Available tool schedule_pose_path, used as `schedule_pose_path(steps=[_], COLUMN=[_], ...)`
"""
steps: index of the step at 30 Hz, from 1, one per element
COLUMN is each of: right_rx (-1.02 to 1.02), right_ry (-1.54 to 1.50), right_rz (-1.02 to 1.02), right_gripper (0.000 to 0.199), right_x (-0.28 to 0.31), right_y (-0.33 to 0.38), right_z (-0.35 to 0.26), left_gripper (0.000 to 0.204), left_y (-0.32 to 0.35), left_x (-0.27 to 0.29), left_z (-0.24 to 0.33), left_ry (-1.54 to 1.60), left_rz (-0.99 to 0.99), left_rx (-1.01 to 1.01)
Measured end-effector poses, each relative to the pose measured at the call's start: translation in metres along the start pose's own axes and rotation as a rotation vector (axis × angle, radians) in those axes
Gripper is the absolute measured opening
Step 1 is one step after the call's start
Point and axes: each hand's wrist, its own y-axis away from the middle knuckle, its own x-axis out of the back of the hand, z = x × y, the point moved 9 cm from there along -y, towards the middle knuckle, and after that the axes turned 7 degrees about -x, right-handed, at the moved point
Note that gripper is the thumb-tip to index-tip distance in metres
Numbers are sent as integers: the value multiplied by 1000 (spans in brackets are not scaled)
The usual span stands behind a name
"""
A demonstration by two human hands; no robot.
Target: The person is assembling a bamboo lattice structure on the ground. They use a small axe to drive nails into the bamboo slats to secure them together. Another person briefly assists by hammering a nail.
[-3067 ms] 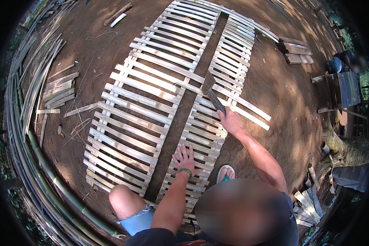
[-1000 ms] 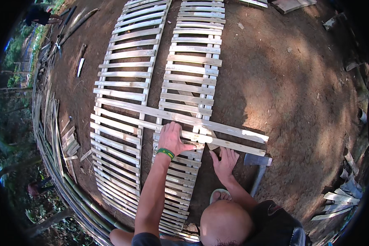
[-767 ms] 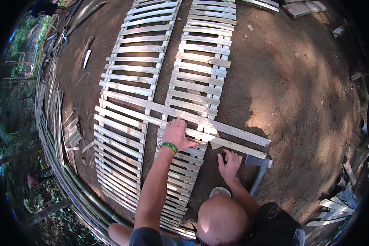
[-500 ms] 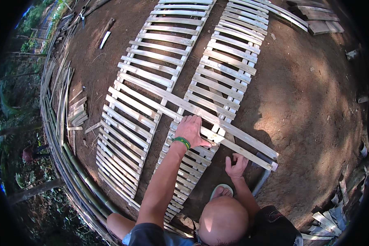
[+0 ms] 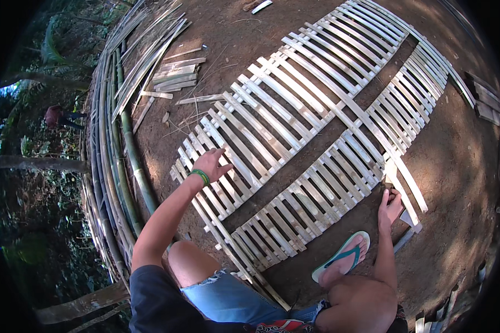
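Note:
A large frame of pale bamboo slats [image 5: 316, 202] lies on the ground before me, its slats fixed in rows across long rails. My left hand [image 5: 210, 165] is over the near left part of the slats, fingers stretched and apart, holding nothing; a green band circles its wrist. Two long strips [image 5: 408, 178] cross the rows and stick out past the right edge. Beside their ends, my right hand [image 5: 390, 208] has its fingers curled near a short pale piece [image 5: 391, 171]; what they grip, if anything, is hard to make out.
Green bamboo poles [image 5: 125, 133] and loose strips [image 5: 155, 61] lie along the left edge. Short boards [image 5: 175, 75] are piled near them. A grey bar [image 5: 403, 240] rests by the strip ends. My sandalled foot [image 5: 341, 256] stands close to the frame; another person [image 5: 54, 116] is among the plants.
My left hand has left the crossing strip and moved left over the near slats, its fingers spread. The view has swung left. My right hand stays near the strip ends, fingers more curled.

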Motion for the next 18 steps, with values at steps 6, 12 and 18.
schedule_pose_path(steps=[6,12,18], right_rx=[269,207,194], right_ry=[80,350,630], right_rz=[-195,-413,-358], right_gripper=[21,22,26], right_x=[0,71,168], right_y=[72,145,216], right_z=[-71,-96,-137], left_gripper=[98,133,104], left_y=[196,182,179], left_x=[-154,-285,-285], left_z=[-256,-220,-220], left_ry=[345,1009,1071], left_rz=[95,339,629], left_rx=[758,980,1074])
